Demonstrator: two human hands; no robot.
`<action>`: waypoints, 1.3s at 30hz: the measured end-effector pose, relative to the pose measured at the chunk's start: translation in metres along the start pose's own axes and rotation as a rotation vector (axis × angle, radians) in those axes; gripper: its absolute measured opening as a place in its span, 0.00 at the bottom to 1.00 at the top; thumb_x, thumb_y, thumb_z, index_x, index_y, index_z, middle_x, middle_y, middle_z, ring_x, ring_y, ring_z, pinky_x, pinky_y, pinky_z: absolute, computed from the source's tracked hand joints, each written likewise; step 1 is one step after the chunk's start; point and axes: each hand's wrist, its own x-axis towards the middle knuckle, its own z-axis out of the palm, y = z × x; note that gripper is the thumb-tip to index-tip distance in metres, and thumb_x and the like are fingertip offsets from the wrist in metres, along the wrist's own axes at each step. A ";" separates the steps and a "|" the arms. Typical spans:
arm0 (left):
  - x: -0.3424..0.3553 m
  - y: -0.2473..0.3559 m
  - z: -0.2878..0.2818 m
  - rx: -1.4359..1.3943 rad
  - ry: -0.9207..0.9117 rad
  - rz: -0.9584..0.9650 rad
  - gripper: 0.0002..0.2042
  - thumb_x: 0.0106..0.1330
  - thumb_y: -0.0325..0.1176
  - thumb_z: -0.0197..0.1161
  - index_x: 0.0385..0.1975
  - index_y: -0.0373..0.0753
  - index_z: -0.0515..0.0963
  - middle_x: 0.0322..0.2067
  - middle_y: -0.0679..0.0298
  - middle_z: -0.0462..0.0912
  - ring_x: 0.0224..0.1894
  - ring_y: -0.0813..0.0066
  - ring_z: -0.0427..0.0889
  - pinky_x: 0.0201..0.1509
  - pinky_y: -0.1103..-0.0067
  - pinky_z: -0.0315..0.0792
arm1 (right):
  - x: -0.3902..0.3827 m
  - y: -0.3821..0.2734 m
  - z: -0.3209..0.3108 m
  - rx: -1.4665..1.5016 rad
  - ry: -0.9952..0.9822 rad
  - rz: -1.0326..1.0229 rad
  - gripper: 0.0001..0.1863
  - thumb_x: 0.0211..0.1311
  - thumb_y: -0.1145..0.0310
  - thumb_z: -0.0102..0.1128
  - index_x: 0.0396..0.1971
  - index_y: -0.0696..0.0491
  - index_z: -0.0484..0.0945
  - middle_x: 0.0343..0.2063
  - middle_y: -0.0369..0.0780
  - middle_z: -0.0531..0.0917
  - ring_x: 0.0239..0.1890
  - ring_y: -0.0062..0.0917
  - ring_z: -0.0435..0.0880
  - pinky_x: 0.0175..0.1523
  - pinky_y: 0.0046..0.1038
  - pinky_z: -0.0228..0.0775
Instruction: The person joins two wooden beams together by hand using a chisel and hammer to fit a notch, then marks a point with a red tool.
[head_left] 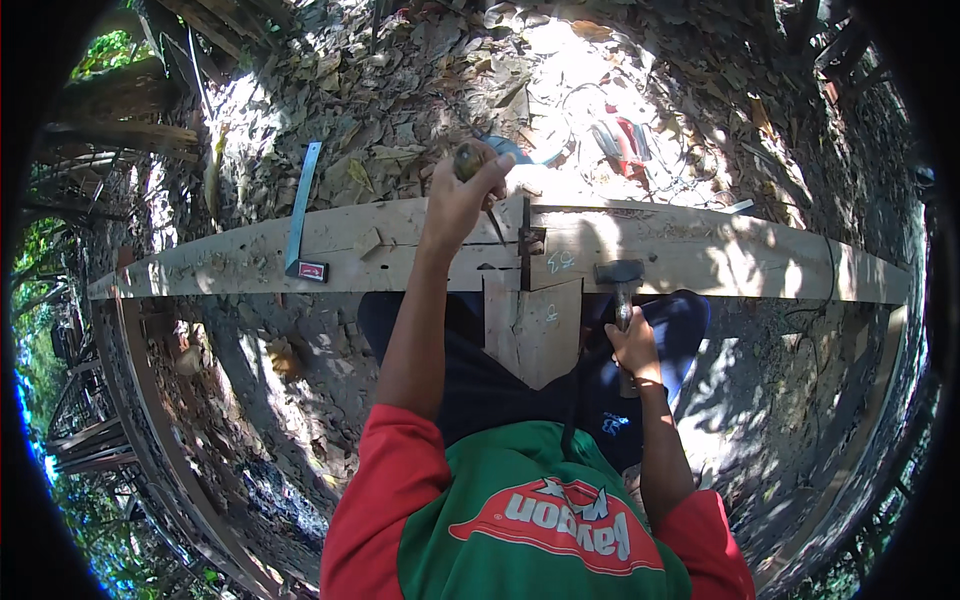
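Note:
My left hand (462, 192) grips the handle of a chisel (495, 221), whose dark blade points down over the long pale beam (400, 242) near a notched joint (531, 245). My right hand (633, 342) is closed round the shaft of a hammer (618, 272); its dark head rests over or just above the beam's near edge, right of the joint. A shorter timber piece (535, 335) meets the beam from below, between my legs. A metal square (300, 210) lies on the beam at the left, beside a small red box (312, 271).
A red power tool (628, 150) with cords and a blue object (530, 145) lie on sunlit leaf litter beyond the beam. Side rails (160, 420) run toward me at left and right. Branches and stacked sticks (130, 130) stand at the far left.

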 end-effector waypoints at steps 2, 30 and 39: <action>-0.014 -0.014 0.009 -0.060 -0.021 -0.013 0.10 0.63 0.36 0.67 0.30 0.40 0.73 0.24 0.71 0.74 0.26 0.85 0.71 0.31 0.84 0.65 | 0.000 0.004 -0.001 -0.009 -0.002 -0.013 0.20 0.58 0.65 0.65 0.38 0.62 0.66 0.21 0.50 0.80 0.17 0.34 0.83 0.22 0.35 0.73; -0.034 -0.078 0.058 0.301 -0.351 0.123 0.11 0.57 0.33 0.72 0.28 0.36 0.75 0.23 0.73 0.73 0.26 0.83 0.68 0.32 0.78 0.68 | -0.073 -0.118 -0.072 0.438 0.137 -0.336 0.12 0.55 0.67 0.67 0.35 0.57 0.76 0.15 0.35 0.76 0.15 0.17 0.76 0.22 0.23 0.68; -0.014 -0.112 0.037 0.531 -0.362 0.279 0.14 0.56 0.40 0.74 0.28 0.35 0.81 0.19 0.62 0.80 0.21 0.76 0.74 0.30 0.72 0.70 | -0.104 -0.166 -0.075 0.105 0.432 -0.751 0.13 0.47 0.71 0.68 0.28 0.61 0.73 0.17 0.47 0.78 0.18 0.35 0.78 0.29 0.33 0.71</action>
